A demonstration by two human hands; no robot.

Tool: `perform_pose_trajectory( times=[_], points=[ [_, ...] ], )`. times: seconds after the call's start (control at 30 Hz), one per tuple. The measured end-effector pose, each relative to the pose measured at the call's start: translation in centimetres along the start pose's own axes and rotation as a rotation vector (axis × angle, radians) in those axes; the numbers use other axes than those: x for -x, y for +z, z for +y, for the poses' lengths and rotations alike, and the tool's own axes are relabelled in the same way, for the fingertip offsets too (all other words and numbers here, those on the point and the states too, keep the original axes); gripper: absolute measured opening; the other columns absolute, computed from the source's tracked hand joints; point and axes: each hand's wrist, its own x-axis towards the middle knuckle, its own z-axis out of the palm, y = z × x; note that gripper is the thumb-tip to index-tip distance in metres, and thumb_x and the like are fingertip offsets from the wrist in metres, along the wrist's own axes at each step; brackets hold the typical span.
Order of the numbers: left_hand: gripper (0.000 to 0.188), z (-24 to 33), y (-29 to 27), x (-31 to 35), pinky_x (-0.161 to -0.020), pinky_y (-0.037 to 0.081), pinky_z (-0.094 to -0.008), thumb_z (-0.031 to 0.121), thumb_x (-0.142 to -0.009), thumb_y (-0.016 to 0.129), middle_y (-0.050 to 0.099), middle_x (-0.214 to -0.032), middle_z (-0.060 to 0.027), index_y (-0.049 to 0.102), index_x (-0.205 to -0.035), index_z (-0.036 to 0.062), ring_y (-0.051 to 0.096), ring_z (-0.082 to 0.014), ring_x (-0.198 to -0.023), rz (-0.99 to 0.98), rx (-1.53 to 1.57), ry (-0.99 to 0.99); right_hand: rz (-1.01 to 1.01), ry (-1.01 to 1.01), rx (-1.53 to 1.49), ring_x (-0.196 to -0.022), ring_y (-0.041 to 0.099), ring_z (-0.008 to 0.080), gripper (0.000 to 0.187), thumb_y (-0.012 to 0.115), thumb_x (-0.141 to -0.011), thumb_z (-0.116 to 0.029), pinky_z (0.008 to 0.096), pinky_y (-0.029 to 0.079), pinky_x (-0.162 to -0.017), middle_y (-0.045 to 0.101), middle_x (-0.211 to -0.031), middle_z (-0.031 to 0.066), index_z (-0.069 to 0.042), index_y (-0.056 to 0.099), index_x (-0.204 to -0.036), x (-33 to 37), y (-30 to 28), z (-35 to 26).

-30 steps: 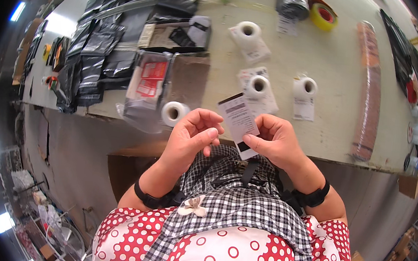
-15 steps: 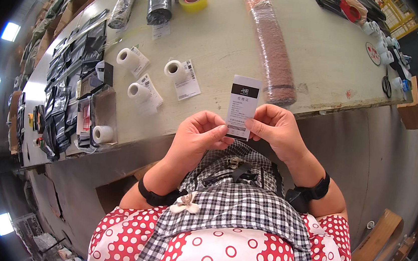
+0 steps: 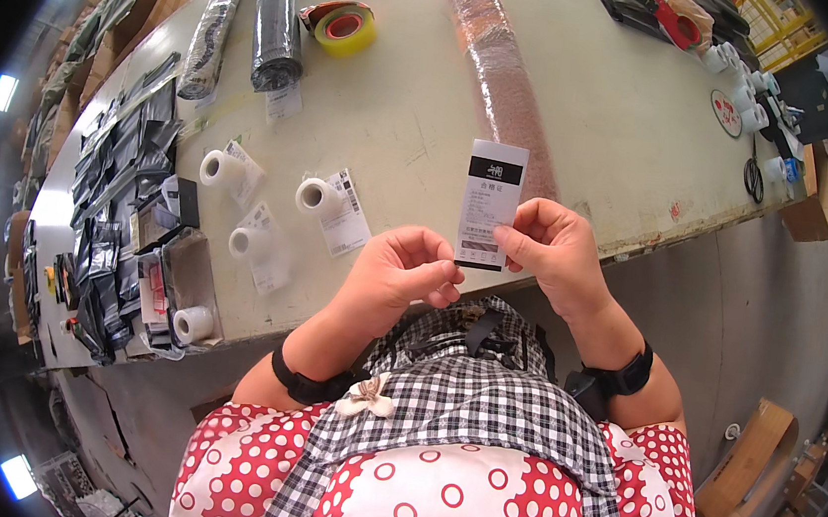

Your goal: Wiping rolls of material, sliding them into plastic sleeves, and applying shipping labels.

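A white printed card [image 3: 490, 206] with black bands at its top and foot stands upright in front of me, just above the table's near edge. My right hand [image 3: 556, 255] pinches it along the right side, thumb on the printed face and fingers behind. The thumb and fingers of my left hand [image 3: 404, 276] close together at its lower left corner; the exact contact there is partly hidden. Beyond the card lies a long reddish-brown roll [image 3: 499, 77] in clear plastic wrap, its near end partly covered by the card.
Three small white rolls with labels, one a roll [image 3: 314, 195], stand on the table [image 3: 379, 106] to the left. Yellow tape [image 3: 346, 31] and two wrapped rolls, including a black roll [image 3: 278, 26], lie farther back. Black plastic bags [image 3: 106, 199] and an open box [image 3: 190, 282] line the left side.
The head view has shifted, so the table things sit farther left and mostly lower. The card has moved slightly right and up, and the left thumb covers less of it.
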Motion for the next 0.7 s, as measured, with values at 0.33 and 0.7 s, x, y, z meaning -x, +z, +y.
perform_pose_trajectory(
  times=[0.33, 0.7],
  points=[
    [0.008, 2.0, -0.2, -2.8, -0.065, 0.052, -0.0217, 0.007, -0.088, 0.061, 0.065, -0.084, -0.006, 0.059, -0.091, -0.0002, 0.064, -0.0116, -0.074, 0.068, -0.035, 0.04, -0.094, -0.37, 0.506, -0.076, 0.066, 0.0156, 0.015, 0.069, -0.078, -0.004, 0.0251, 0.052, -0.069, 0.068, -0.085, 0.0087, -0.002, 0.068, -0.092, -3.0, 1.8, -1.2],
    [0.006, 0.2, 2.2, -5.4, -0.061, 0.049, -0.0192, 0.003, -0.088, 0.059, 0.064, -0.08, -0.0035, 0.056, -0.091, -0.0015, 0.06, -0.0064, -0.07, 0.286, -0.41, 0.277, -0.061, -0.375, 0.537, -0.07, 0.067, 0.0119, 0.009, 0.069, -0.078, -0.004, 0.0232, 0.054, -0.062, 0.069, -0.077, 0.0093, 0.003, 0.068, -0.084, -5.1, -0.9, -1.0]
  ],
)
